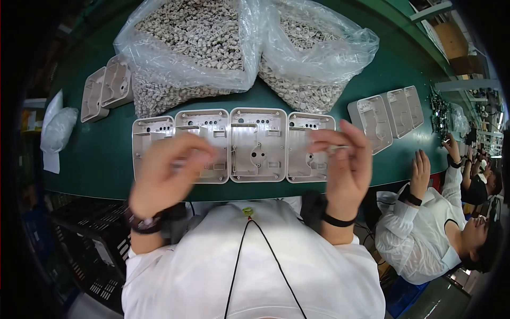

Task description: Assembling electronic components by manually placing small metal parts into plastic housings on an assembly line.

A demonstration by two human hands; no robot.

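Observation:
Several light-grey plastic housings (258, 173) stand in a row along the near edge of the table, open side up, with posts and holes inside. My left hand (169, 173) hovers over the left housings, its fingers curled together and blurred; what they hold, if anything, is hidden. Above the rightmost housing (300, 138) of the row, my right hand (350, 167) is raised, pinching a small pale plastic piece (338, 148) between thumb and fingers. Behind the row, a large clear bag (183, 77) and a second clear bag (319, 74) are full of small pale plastic parts.
More grey housings (94, 95) lean at the far left, others (372, 119) at the right. A plastic-wrapped bundle (59, 129) lies at the left end of the green table (101, 154). Black crates (87, 250) stand below left. A co-worker (419, 234) sits at right, one hand by the table edge.

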